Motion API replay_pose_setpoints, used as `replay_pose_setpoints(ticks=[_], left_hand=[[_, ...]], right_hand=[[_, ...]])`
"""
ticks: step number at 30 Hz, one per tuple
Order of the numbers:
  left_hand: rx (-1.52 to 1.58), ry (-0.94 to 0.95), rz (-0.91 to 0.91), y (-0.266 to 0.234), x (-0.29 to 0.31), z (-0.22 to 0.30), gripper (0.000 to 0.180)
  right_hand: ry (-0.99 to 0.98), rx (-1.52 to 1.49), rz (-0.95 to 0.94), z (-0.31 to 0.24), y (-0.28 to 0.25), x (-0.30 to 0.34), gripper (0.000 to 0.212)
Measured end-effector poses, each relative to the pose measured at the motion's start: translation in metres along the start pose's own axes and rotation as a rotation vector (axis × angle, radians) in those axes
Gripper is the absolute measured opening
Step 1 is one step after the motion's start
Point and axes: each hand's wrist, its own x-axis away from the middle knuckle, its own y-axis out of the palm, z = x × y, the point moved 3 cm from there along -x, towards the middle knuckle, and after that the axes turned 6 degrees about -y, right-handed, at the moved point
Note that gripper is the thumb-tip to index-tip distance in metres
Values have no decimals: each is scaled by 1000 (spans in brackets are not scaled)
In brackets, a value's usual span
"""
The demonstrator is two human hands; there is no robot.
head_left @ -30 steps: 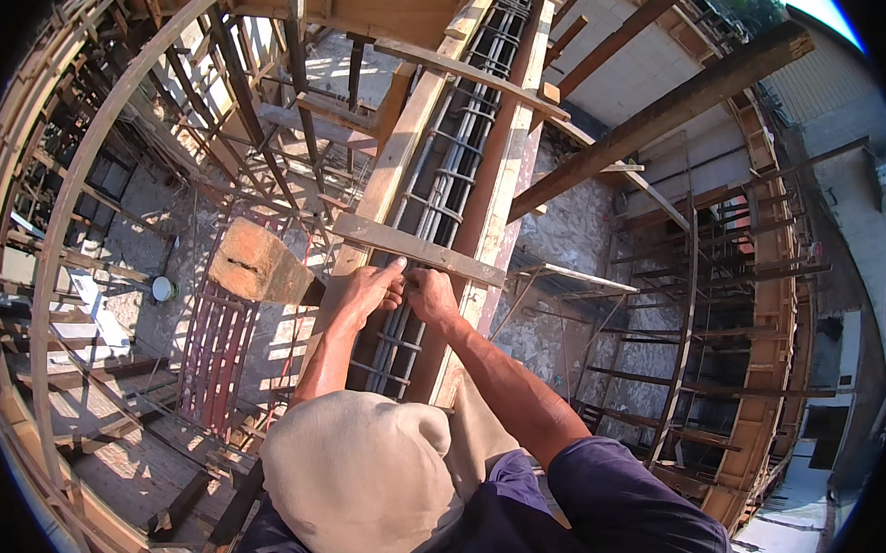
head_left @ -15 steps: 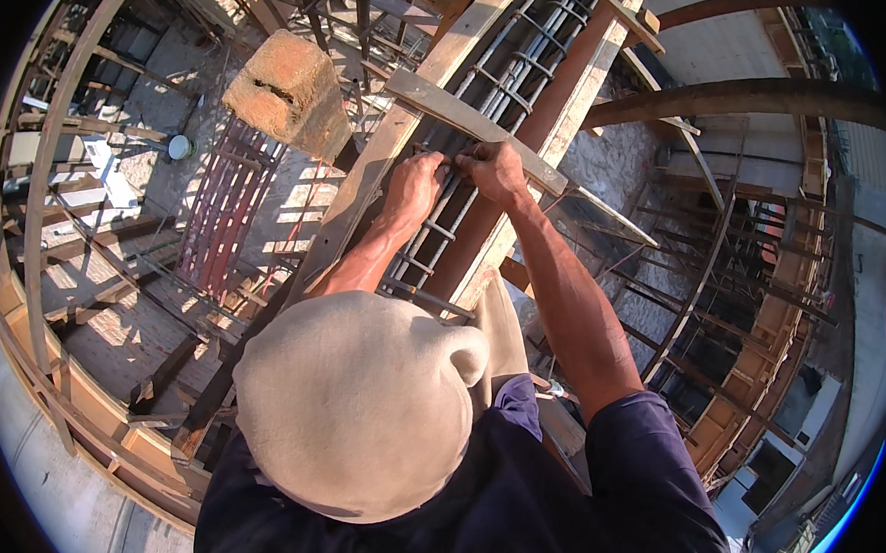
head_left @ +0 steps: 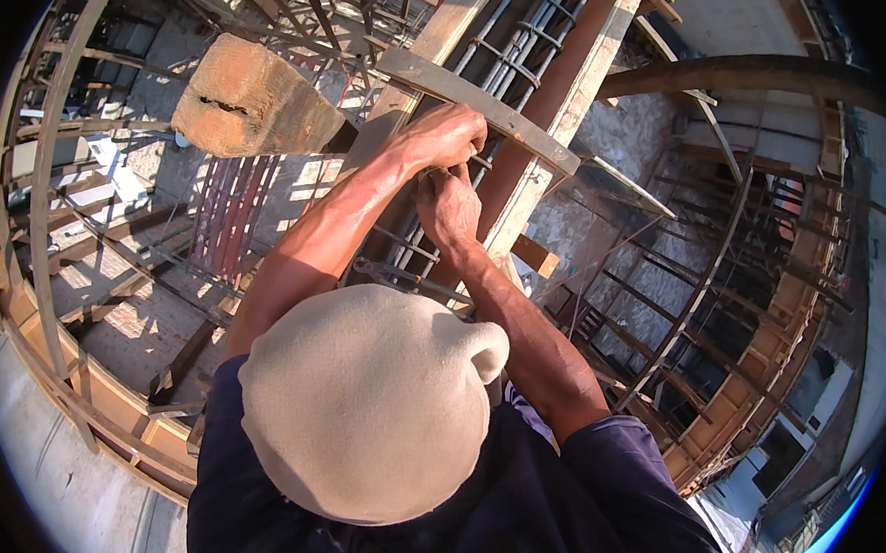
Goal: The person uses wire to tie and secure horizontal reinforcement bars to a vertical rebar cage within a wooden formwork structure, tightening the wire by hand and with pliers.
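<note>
A long cage of steel reinforcing bars lies in a wooden trough between a left board and a right board. Just nearer than a wooden crosspiece, both hands are at the cage. My left hand is closed, its wrist bent over the bars. Close below it, my right hand is closed too, with its fingertips near the left hand's. Whatever the fingers hold is hidden. A grey metal piece, its kind unclear, lies across the bars nearer to me.
A thick timber with an orange-marked end juts out left of the trough. A dark round pole runs off to the right. Far below on both sides are timber framing, reddish bars and debris-strewn ground.
My left hand has moved up and right, its wrist now bent over. My right hand has drawn back down and left, below the left one. The view has shifted slightly.
</note>
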Motion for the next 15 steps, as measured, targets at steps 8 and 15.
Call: replay_pose_setpoints(ticks=[8,15], left_hand=[[965,-255,733,-42,75,-24,27],[812,-481,965,7,147,-27,24]], right_hand=[[-258,149,-278,-55,-83,20,24],[-1013,830,-226,-30,-34,-27,29]])
